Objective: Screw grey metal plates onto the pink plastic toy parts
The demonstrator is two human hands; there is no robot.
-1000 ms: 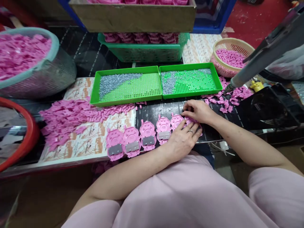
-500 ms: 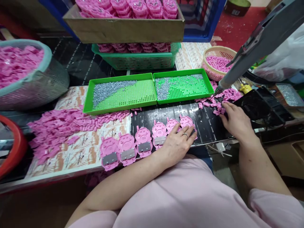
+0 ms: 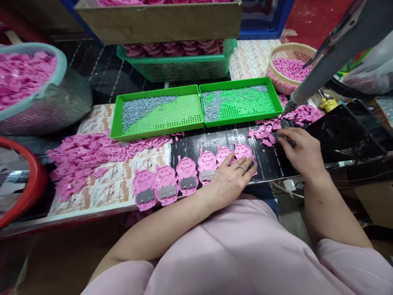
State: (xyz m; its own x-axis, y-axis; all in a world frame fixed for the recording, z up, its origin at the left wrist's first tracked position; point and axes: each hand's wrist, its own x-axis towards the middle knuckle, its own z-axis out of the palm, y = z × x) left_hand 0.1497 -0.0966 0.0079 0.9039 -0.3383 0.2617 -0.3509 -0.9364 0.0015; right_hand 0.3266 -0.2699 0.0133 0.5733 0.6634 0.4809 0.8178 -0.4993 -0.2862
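A row of several pink plastic casings (image 3: 186, 169), most with a grey plate on the lower half, lies along the table's front edge. My left hand (image 3: 230, 176) rests flat with fingers spread over the casings at the right end, partly hiding them. My right hand (image 3: 301, 149) is bent beside a scatter of small pink plastic parts (image 3: 265, 133). Its thumb and forefinger are brought together; something small and dark shows at the tips, too small to name. Just above that hand, the narrow tip of a grey slanting tool (image 3: 302, 90) points down at the parts.
Two green trays (image 3: 156, 133) of small metal screws stand behind the casings. Loose pink parts (image 3: 82, 155) lie in a heap at left, near a pale basket (image 3: 73, 94) and a red-rimmed container (image 3: 37, 188). At right are a cream basket (image 3: 276, 69) and a black object (image 3: 346, 131).
My right hand has shifted slightly left and its thumb and forefinger have closed together. My left hand stays on the casings. The whole view has moved a little.
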